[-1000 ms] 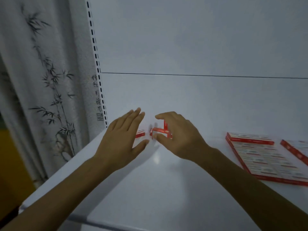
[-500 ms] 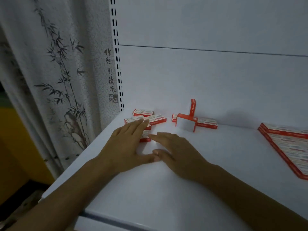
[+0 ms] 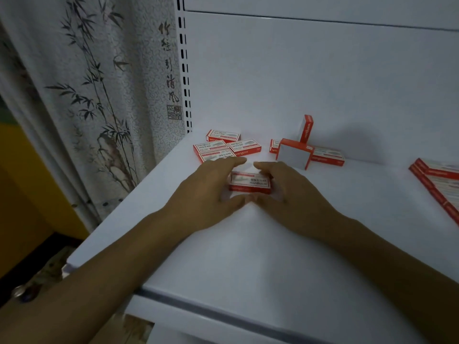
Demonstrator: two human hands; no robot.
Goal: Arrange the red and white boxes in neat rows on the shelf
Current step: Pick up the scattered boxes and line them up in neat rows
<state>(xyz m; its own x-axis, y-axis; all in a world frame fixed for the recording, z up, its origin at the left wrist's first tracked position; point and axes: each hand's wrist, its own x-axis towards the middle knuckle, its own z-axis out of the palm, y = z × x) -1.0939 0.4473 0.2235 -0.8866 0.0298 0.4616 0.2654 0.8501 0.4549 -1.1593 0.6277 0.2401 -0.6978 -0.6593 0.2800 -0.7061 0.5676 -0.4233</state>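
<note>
- One small red and white box (image 3: pixel 249 182) lies flat at the centre of the frame, on a smooth white shelf (image 3: pixel 248 256), with its long side facing the viewer.
- At its left end, the left hand (image 3: pixel 208 194) curls round it, fingers arched over the far edge and thumb tucked at the near edge.
- At its right end, the right hand (image 3: pixel 293 192) mirrors that hold; the two thumbs almost meet in front of the box (the exact contact points are hidden under the fingers).
- Just above the hands, left of centre, a loose cluster of flat boxes (image 3: pixel 218 146) sits at odd angles, some touching.
- Right of centre is a second group: an upright box (image 3: pixel 307 127) standing on end, a tipped box (image 3: pixel 294 156) showing a plain pale face, and a flat box (image 3: pixel 327 156) behind it.
- At the right edge, larger flat packs (image 3: pixel 437 177) are partly cut off.
- Filling the left third of the frame is a bamboo-print curtain (image 3: pixel 87 95).
- Judging by its look, the held box is thin card: light, stiff enough to slide, yet easy to dent if squeezed.
- It should glide readily on the smooth shelf, so light pressure on the short ends seems the best hold for squaring it up.
</note>
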